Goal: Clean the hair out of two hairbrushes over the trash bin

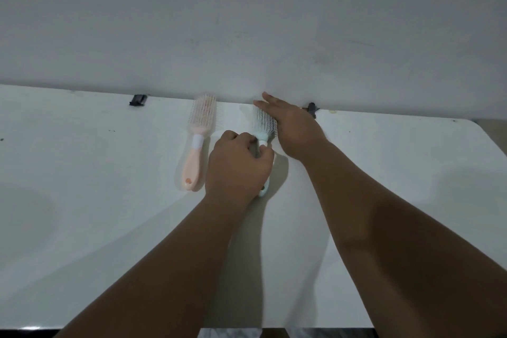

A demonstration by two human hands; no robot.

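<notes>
With the left hand [238, 164] gripping the mint brush [260, 126] by its handle and the right hand [290, 126] flat-fingered on its bristles, loosened hair could land on the bench [82, 173], no bin showing.

You face plain grey-white wall [247, 22], faintly scuffed, rising straight from far edge of glossy white bench [82, 200]. Two small black fittings, left fitting [138, 100] and right fitting [312, 108], on that far edge. Light dim, soft sheen on bench.

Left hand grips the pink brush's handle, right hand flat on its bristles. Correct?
No: the left hand grips the mint brush by its handle, right hand flat on its bristles. Head view: the pink brush lies untouched beside it.
</notes>
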